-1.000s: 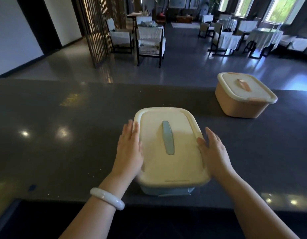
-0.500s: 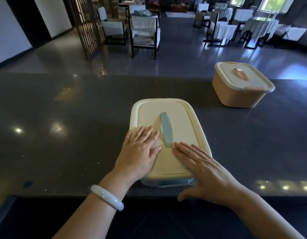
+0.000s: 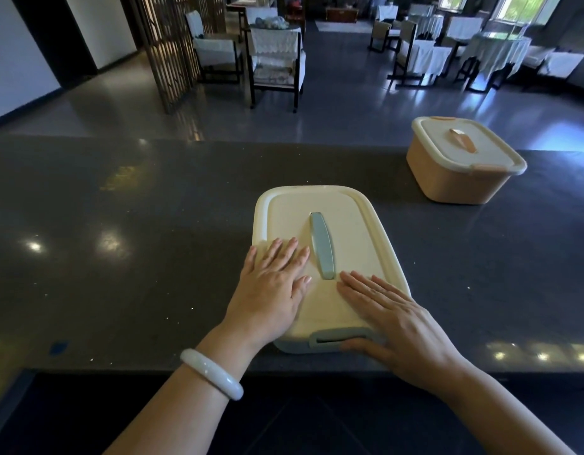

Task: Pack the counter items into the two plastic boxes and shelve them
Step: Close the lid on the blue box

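Observation:
A blue plastic box with a cream lid (image 3: pixel 343 221) and a blue handle sits on the dark counter (image 3: pixel 120 257) right in front of me. My left hand (image 3: pixel 271 290) lies flat, fingers spread, on the lid's near left part. My right hand (image 3: pixel 395 320) lies flat on the lid's near right corner, its thumb down by the blue latch (image 3: pixel 339 338) at the front edge. An orange box with a cream lid (image 3: pixel 464 160) stands closed at the counter's far right. Neither hand holds anything.
The counter's near edge runs just under my wrists. Beyond its far edge lies a dining room with chairs (image 3: pixel 274 57), cloth-covered tables (image 3: pixel 494 50) and a wooden lattice screen (image 3: pixel 172 44).
Both hands moved from the lid's sides onto its top and pressed flat. The front latch, loose under the rim before, now sits up against the lid's edge.

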Available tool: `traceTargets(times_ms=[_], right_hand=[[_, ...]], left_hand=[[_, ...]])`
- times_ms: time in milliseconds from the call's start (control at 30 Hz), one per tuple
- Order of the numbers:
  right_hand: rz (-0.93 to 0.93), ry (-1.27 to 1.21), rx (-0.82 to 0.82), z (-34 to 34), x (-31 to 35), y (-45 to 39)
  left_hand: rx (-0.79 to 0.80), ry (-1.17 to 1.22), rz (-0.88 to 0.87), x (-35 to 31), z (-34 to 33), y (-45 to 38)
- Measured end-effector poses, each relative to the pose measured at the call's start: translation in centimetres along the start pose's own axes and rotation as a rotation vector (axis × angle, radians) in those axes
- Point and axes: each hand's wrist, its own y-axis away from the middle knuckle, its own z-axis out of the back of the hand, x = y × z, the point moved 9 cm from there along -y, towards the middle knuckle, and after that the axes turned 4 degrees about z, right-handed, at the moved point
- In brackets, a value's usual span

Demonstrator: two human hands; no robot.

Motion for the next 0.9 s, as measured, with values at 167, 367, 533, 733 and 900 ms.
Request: traceTargets(times_ms=[167, 367, 533, 733, 900], right_hand=[[-0.012, -0.068, -0.041, 0.2, 0.1, 0.0], [-0.073, -0.142, -0.078, 0.8, 0.0, -0.1], [-0.159, -0.228, -0.01, 1.2, -1.1, -0.6], [-0.317, -0.134, 0.031, 2.5, -6.4, -7.4], [-0.302, -0.063, 0.082, 1.4, -11.8, -15.2]], left_hand=[[0.014, -0.01, -0.009, -0.1, 0.0, -0.1], [0.049, -0.019, -0.011, -0.1, 0.0, 0.0], [0.047, 0.009, 0.033, 0.2, 0.9, -2.2], [0.04, -0.051, 0.132, 0.5, 1.5, -9.5], [0.137, -0.142, 0.22, 0.8, -2.0, -11.5]])
